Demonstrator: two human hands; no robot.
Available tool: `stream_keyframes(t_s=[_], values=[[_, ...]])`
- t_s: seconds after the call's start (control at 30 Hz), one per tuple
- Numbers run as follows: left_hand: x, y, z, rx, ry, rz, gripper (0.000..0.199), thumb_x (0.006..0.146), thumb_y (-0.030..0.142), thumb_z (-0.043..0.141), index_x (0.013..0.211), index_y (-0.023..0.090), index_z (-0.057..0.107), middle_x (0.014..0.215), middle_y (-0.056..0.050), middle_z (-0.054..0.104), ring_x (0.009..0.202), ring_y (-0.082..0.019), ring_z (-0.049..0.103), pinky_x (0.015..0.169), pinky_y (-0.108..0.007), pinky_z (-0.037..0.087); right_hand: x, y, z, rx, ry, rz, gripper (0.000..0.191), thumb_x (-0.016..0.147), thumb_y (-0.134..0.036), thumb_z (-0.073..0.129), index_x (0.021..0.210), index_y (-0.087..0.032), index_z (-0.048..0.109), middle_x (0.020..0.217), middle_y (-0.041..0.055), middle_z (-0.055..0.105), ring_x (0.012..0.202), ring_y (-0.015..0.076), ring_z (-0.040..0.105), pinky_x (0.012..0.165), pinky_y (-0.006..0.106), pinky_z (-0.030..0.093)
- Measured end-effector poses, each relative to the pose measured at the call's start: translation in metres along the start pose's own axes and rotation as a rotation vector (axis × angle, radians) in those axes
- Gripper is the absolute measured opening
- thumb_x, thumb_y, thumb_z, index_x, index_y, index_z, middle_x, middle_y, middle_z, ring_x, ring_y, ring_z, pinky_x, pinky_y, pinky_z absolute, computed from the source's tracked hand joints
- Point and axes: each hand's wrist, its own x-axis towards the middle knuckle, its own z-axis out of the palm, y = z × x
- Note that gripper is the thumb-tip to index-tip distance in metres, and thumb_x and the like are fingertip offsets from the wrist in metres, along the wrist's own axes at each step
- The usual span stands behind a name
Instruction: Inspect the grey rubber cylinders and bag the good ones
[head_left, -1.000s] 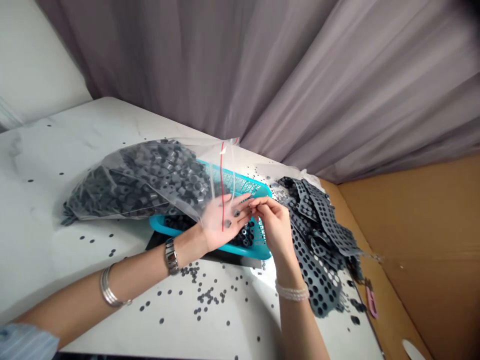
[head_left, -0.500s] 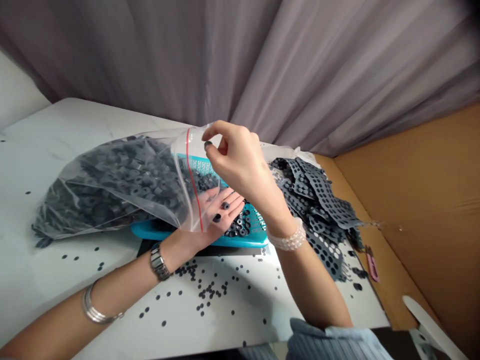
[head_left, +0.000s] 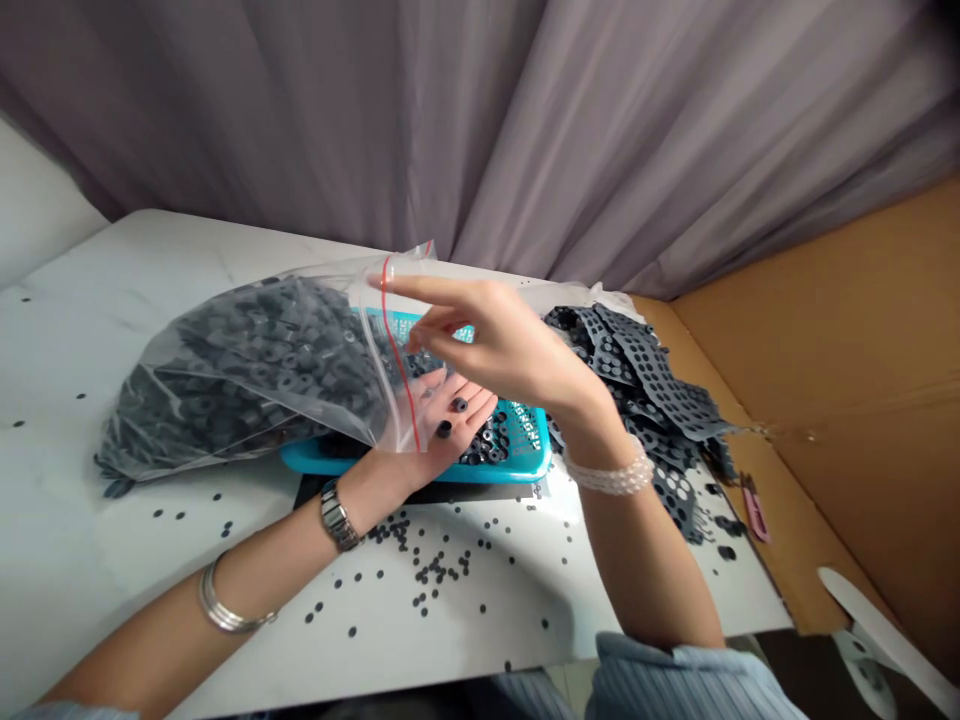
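Note:
Palm up, my left hand lies under the mouth of a clear zip bag filled with dark rings. Two small black rings rest on its spread fingers. My right hand is above it, index finger stretched to the bag's red-striped edge, the other fingers curled with nothing visible in them. Beneath both hands is a blue basket with more black rings inside. The bag leans over the basket's left part and hides it.
Perforated dark sheets are piled right of the basket. Pink-handled cutters lie on cardboard at the right. Small black discs are scattered over the white table. A grey curtain hangs behind.
My right hand has stretched out its index finger, which was curled near the thumb, and turned toward the bag's edge. The whole view has shifted slightly. The rings still lie on my left hand.

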Motion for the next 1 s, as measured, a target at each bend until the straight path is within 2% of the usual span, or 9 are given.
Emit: stream_keyframes(t_s=[0.1,0.2,0.3,0.43,0.57,0.63,0.73,0.87,1.0], values=[[0.005,-0.001,0.006,-0.070,-0.053,-0.009,0.038,0.090,0.026,0.043,0.123,0.016,0.059,0.102,-0.010,0.070,0.109,-0.023,0.062,0.094,-0.032,0.049,-0.024,0.018,-0.010,-0.070,0.131,-0.018,0.032,0.083,-0.016,0.050,0.106,-0.022,0.071,0.078,-0.0008,0.065,0.076,0.0141,0.059,0.076,0.031,0.045],[0.009,0.000,0.005,-0.193,-0.105,-0.015,0.045,0.088,0.027,0.047,0.129,0.010,0.055,0.095,-0.009,0.070,0.096,-0.018,0.065,0.093,-0.030,0.049,-0.052,0.046,-0.007,-0.146,0.284,0.091,0.020,0.084,-0.022,0.057,0.096,-0.024,0.073,0.081,0.0008,0.069,0.076,0.0159,0.061,0.072,0.032,0.045],[0.010,0.003,0.000,-0.212,-0.093,-0.043,0.049,0.090,0.029,0.043,0.137,0.014,0.049,0.105,-0.009,0.070,0.090,-0.015,0.064,0.080,-0.025,0.052,-0.071,0.068,0.009,-0.169,0.230,0.191,0.016,0.082,-0.025,0.063,0.095,-0.023,0.071,0.083,0.0021,0.069,0.075,0.0168,0.061,0.069,0.032,0.044],[0.007,0.008,-0.001,-0.201,-0.086,-0.061,0.051,0.092,0.030,0.038,0.141,0.020,0.044,0.130,-0.007,0.062,0.093,-0.011,0.063,0.061,-0.017,0.049,-0.074,0.078,0.030,-0.191,0.205,0.141,0.015,0.082,-0.025,0.064,0.096,-0.024,0.069,0.084,0.0026,0.067,0.075,0.0173,0.057,0.075,0.035,0.044],[0.003,0.008,0.005,-0.229,-0.098,-0.066,0.049,0.093,0.029,0.037,0.140,0.016,0.044,0.123,-0.009,0.065,0.082,-0.007,0.064,0.061,-0.012,0.049,-0.068,0.079,0.032,-0.155,0.211,0.152,0.012,0.083,-0.022,0.063,0.091,-0.023,0.072,0.088,0.0044,0.067,0.079,0.0182,0.057,0.080,0.037,0.044],[0.004,0.006,0.009,-0.213,-0.068,-0.036,0.048,0.093,0.027,0.038,0.137,0.011,0.047,0.105,-0.010,0.070,0.078,-0.009,0.064,0.069,-0.015,0.052,-0.068,0.084,0.027,0.012,0.230,0.216,0.014,0.082,-0.023,0.064,0.092,-0.023,0.073,0.092,0.0044,0.069,0.083,0.0183,0.060,0.081,0.037,0.046],[0.007,0.000,0.013,-0.164,0.007,0.010,0.041,0.091,0.018,0.040,0.128,0.008,0.054,0.083,-0.007,0.070,0.081,-0.014,0.066,0.086,-0.026,0.053,-0.075,0.094,0.019,0.472,0.319,0.324,0.018,0.081,-0.025,0.067,0.097,-0.024,0.074,0.096,0.0035,0.072,0.086,0.0162,0.064,0.081,0.034,0.050],[0.008,-0.005,0.015,-0.055,0.025,0.004,0.039,0.085,0.003,0.045,0.122,0.009,0.056,0.101,-0.010,0.071,0.099,-0.017,0.066,0.101,-0.034,0.048,-0.087,0.107,0.012,0.965,0.349,0.408,0.021,0.074,-0.023,0.074,0.095,-0.022,0.075,0.087,0.0018,0.074,0.075,0.0112,0.066,0.070,0.025,0.052],[0.005,-0.005,0.019,0.053,0.021,0.024,0.045,0.078,-0.009,0.050,0.118,0.010,0.060,0.111,-0.010,0.069,0.105,-0.016,0.065,0.103,-0.031,0.047,-0.091,0.108,0.011,1.049,0.333,0.375,0.020,0.074,-0.022,0.074,0.094,-0.024,0.075,0.082,-0.0002,0.074,0.074,0.0097,0.066,0.067,0.021,0.052]])
